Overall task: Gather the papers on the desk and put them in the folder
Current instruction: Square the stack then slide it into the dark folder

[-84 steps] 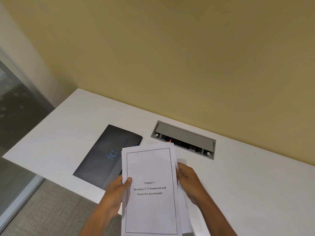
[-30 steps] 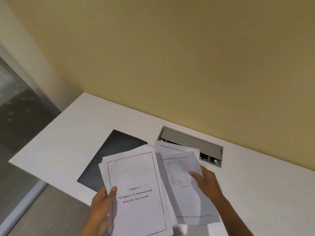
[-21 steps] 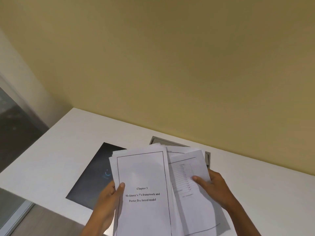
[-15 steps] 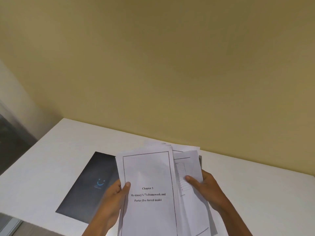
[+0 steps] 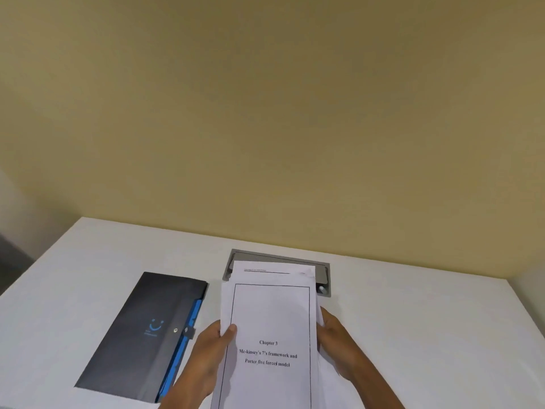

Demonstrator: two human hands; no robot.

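I hold a stack of white papers [image 5: 269,314] upright over the near edge of the white desk [image 5: 413,320]. The top sheet reads "Chapter 3" inside a thin black border. My left hand [image 5: 206,358] grips the stack's left edge, thumb on the front. My right hand [image 5: 336,346] holds the right edge, with its fingers behind the sheets. One sheet sticks up a little above the rest. The dark folder [image 5: 141,335], shut, with a blue smile mark and a blue side edge, lies flat on the desk to the left of my left hand.
A grey cable box [image 5: 323,274] is set into the desk behind the papers, near the yellow wall [image 5: 265,113]. The desk's left edge drops off beside a dark floor area at far left.
The sheets that my right hand held fanned out to the right have been brought together with the left-hand sheets into one stack. The camera has tilted, so the folder now shows fully.
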